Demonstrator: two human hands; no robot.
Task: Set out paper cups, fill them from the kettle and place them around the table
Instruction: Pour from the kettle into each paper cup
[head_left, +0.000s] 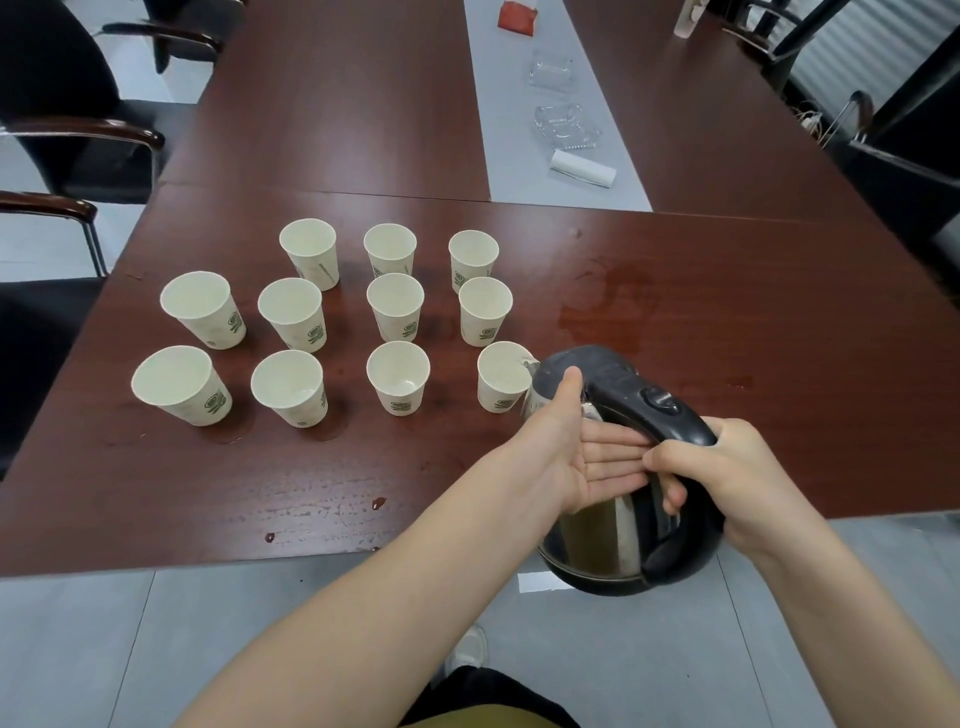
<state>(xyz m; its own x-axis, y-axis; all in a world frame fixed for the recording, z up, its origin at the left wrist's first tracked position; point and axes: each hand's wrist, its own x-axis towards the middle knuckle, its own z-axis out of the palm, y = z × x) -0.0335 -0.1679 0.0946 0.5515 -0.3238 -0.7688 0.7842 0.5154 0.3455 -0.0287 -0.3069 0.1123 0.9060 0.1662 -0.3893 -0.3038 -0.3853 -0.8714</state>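
Several white paper cups with green logos stand in three rows on the dark wooden table (727, 291). The steel kettle (602, 530) with a black lid and handle is tilted left, its spout over the rim of the front right cup (503, 375). My right hand (727, 483) grips the black handle. My left hand (576, 452) lies flat against the kettle's side, fingers straight, thumb up on the lid. The cup (398, 375) to the left has a little water in its bottom.
A wet patch (608, 306) spreads on the table right of the cups. Glass ashtrays (563, 127), a white roll (582, 167) and a red packet (516, 15) lie on the grey strip beyond. Black chairs (57, 104) stand at the left and far right.
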